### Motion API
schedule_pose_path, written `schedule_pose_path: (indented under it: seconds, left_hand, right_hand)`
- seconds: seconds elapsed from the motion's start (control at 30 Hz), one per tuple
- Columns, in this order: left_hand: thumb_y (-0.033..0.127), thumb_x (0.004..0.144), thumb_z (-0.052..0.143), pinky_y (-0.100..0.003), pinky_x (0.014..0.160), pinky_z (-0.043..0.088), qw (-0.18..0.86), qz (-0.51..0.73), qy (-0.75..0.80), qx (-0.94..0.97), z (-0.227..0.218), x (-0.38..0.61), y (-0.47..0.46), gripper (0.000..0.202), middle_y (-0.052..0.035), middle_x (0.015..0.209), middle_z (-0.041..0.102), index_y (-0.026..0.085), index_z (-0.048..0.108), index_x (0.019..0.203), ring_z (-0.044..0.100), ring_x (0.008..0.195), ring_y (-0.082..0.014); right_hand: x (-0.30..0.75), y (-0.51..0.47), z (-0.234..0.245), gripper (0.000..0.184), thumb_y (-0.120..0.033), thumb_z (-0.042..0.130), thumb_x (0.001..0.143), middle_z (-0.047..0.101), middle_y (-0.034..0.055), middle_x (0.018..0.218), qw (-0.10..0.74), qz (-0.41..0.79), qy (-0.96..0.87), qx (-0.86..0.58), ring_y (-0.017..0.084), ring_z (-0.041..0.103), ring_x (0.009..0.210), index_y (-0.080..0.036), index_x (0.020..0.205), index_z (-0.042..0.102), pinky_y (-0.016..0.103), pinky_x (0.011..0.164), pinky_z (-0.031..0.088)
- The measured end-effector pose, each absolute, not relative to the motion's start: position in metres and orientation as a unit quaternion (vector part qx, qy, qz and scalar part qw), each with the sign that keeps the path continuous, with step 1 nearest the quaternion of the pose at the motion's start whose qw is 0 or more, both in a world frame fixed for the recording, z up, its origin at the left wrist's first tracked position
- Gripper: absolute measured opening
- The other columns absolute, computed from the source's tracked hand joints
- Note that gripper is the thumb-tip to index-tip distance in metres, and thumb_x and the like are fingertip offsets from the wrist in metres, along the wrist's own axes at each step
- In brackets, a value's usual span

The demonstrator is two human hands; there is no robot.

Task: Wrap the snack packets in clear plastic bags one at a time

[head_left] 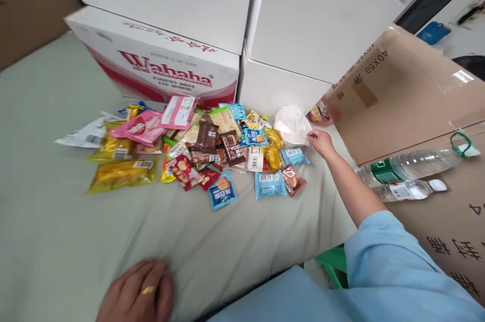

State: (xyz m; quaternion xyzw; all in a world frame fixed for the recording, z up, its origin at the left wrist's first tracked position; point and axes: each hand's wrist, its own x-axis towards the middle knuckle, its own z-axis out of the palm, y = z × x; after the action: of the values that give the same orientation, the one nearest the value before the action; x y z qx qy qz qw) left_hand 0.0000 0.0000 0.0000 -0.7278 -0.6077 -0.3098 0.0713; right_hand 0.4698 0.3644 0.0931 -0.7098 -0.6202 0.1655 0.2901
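My right hand [320, 142] reaches past the snacks and pinches the near right edge of a white plastic bowl [299, 135]. Something thin and see-through, like film, shows in the bowl. Beside it lie a yellow wrapped snack [273, 159], a light blue packet [295, 156] and a brown packet [293, 179]. My left hand [138, 291], with a gold ring [147, 290], rests on the green-grey cloth at the lower left. Its fingers are curled in, apart from the snacks, and nothing shows in them.
Several more snack packs, including a pink one [140, 127], lie heaped before a Wahaha carton [162, 64]. White boxes [310, 14] rise behind. At right stand a cardboard wall [382, 74] and two clear bottles [420, 165]. A green stool [333, 264] shows below.
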Motion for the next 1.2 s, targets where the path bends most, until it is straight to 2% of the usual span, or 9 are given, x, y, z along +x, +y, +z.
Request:
schedule_pose_path:
  seconds: [0.13,0.27,0.43,0.5,0.57,0.67,0.77,1.03,1.2]
  left_hand:
    - [0.009,0.090,0.064,-0.040,0.085,0.055,0.100,-0.337,-0.599,-0.719,0.014,0.006,-0.001,0.014,-0.0097,0.094,0.070,0.017,0.064,0.102,0.068,0.091,-0.0262]
    - [0.010,0.094,0.059,-0.030,0.081,0.054,-0.034,-0.453,-0.616,-0.644,0.020,0.016,-0.008,0.014,-0.0043,0.093,0.070,0.020,0.064,0.103,0.068,0.088,-0.0178]
    - [0.044,0.099,0.057,-0.027,0.064,0.047,-0.397,-0.499,-0.617,-0.461,0.046,0.054,0.006,0.026,-0.0027,0.090,0.068,0.021,0.066,0.106,0.060,0.069,-0.0133]
    - [0.054,0.092,0.064,-0.026,0.060,0.045,-0.528,-0.500,-0.567,-0.387,0.053,0.067,0.017,0.041,-0.0029,0.097,0.067,0.020,0.063,0.115,0.055,0.063,-0.0111]
    - [0.056,0.085,0.070,-0.026,0.063,0.043,-0.584,-0.488,-0.534,-0.368,0.055,0.075,0.023,0.042,-0.0018,0.091,0.065,0.019,0.064,0.103,0.053,0.066,-0.0116]
    - [0.055,0.081,0.072,-0.026,0.064,0.039,-0.594,-0.483,-0.535,-0.356,0.053,0.074,0.022,0.038,0.0020,0.073,0.057,0.019,0.062,0.082,0.047,0.066,-0.0120]
    - [0.058,0.081,0.070,-0.027,0.061,0.037,-0.591,-0.493,-0.558,-0.309,0.051,0.070,0.014,0.039,0.0048,0.066,0.051,0.020,0.059,0.080,0.043,0.061,-0.0116]
    - [0.052,0.072,0.080,-0.030,0.069,0.044,-0.597,-0.476,-0.549,-0.339,0.052,0.083,0.006,0.037,-0.0006,0.074,0.066,0.019,0.071,0.085,0.057,0.070,-0.0157]
    - [0.052,0.070,0.082,-0.028,0.065,0.042,-0.572,-0.518,-0.572,-0.278,0.051,0.077,0.007,0.037,-0.0007,0.072,0.068,0.018,0.074,0.082,0.056,0.068,-0.0148]
  right_hand:
    - [0.461,0.326,0.104,0.025,-0.039,0.065,0.076,0.071,0.0066,0.081,0.377,0.132,-0.585,-0.706,0.019,0.061,0.072,-0.017,0.087,0.069,0.031,0.070,0.048]
    - [0.428,0.252,0.108,0.029,-0.043,0.075,0.075,0.066,0.0001,0.075,0.502,0.239,-0.544,-0.628,0.014,0.052,0.058,-0.021,0.091,0.068,0.027,0.057,0.043]
    - [0.329,0.151,0.090,0.014,-0.034,0.076,0.085,0.073,0.0068,0.101,0.343,0.395,-0.736,-0.430,0.023,0.068,0.091,-0.025,0.096,0.078,0.036,0.078,0.055]
    - [0.291,0.124,0.085,0.013,-0.029,0.069,0.093,0.071,0.0073,0.105,0.299,0.382,-0.789,-0.377,0.021,0.068,0.092,-0.027,0.099,0.080,0.036,0.080,0.055]
    - [0.265,0.109,0.081,0.017,-0.025,0.063,0.097,0.068,0.0065,0.102,0.292,0.372,-0.807,-0.353,0.018,0.067,0.086,-0.027,0.101,0.080,0.033,0.075,0.054]
    - [0.251,0.101,0.080,0.016,-0.024,0.063,0.099,0.067,0.0047,0.095,0.314,0.372,-0.799,-0.354,0.017,0.065,0.080,-0.027,0.102,0.078,0.030,0.069,0.052]
    - [0.253,0.098,0.078,0.013,-0.024,0.063,0.099,0.068,0.0033,0.091,0.334,0.376,-0.780,-0.372,0.017,0.064,0.078,-0.026,0.100,0.076,0.028,0.064,0.050]
    - [0.253,0.086,0.075,0.018,-0.025,0.058,0.101,0.069,0.0051,0.096,0.326,0.320,-0.815,-0.356,0.018,0.067,0.089,-0.026,0.101,0.076,0.032,0.078,0.055]
    - [0.253,0.078,0.072,0.021,-0.043,0.063,0.099,0.070,0.0040,0.099,0.328,0.466,-0.698,-0.433,0.018,0.066,0.084,-0.025,0.110,0.067,0.030,0.074,0.055]
